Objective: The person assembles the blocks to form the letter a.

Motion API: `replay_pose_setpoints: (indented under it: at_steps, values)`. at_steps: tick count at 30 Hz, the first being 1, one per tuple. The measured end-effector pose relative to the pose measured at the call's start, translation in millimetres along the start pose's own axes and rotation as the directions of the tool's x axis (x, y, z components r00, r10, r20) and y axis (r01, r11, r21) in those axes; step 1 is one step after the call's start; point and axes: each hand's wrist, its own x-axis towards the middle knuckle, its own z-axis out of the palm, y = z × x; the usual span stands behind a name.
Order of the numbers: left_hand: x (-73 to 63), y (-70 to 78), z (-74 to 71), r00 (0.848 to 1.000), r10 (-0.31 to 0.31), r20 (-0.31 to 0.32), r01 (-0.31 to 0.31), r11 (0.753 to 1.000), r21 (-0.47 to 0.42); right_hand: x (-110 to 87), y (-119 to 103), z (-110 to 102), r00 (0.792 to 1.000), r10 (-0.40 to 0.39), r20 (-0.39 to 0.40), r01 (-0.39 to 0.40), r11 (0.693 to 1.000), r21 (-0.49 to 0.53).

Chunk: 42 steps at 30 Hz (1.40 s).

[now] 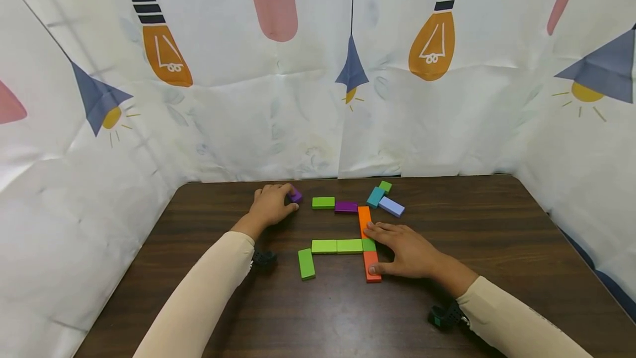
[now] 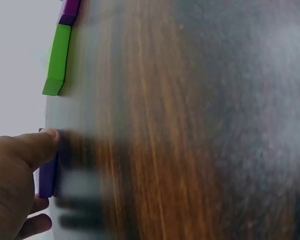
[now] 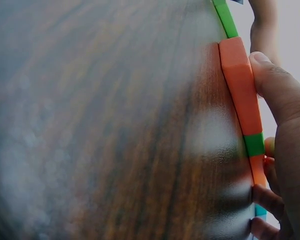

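Dark wooden table (image 1: 497,247), coloured blocks (image 1: 337,246)

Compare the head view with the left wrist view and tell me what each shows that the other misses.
Only the head view shows the right hand lying flat against the orange-and-green line of blocks, the teal block, the lavender block and the lamp-printed backdrop.

Only the left wrist view shows, close up, a fingertip pressed on the edge of the purple block.

Both show the left hand gripping that purple block, the green block beyond it, and the dark wooden table.
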Motion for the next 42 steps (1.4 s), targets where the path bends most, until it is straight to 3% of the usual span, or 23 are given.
replay_pose_setpoints:
  at_steps: [11,19,24,34,42]
  values:
    - [-4.6,-3.0,3.5,0.997,-0.018,-0.070,0.020,0.999,0.031,0.9,-1,0,1.000,0.001,-0.006,-0.001,1.000,0.008]
    - [-23.9,-5.9,4.0,0.988,0.001,-0.157,-0.005,1.000,-0.027,1.3,-1,0,1.000,-0.001,-0.002,0.001,1.000,0.003]
    - [-39.4,-2.4,6.3,0.973,0.059,-0.221,-0.062,0.998,-0.007,1.4,-1,-2,1.000,-0.002,0.000,0.002,1.000,0.005]
    - [-71.9,17.1,9.8,0.939,0.190,-0.286,-0.196,0.981,0.009,0.4,-2,-4,1.000,-0.003,0.000,0.003,1.000,0.003]
    - [-96.4,30.7,6.3,0.897,0.279,-0.342,-0.285,0.958,0.034,0.3,-3,-4,1.000,0.000,0.008,0.000,1.000,0.004]
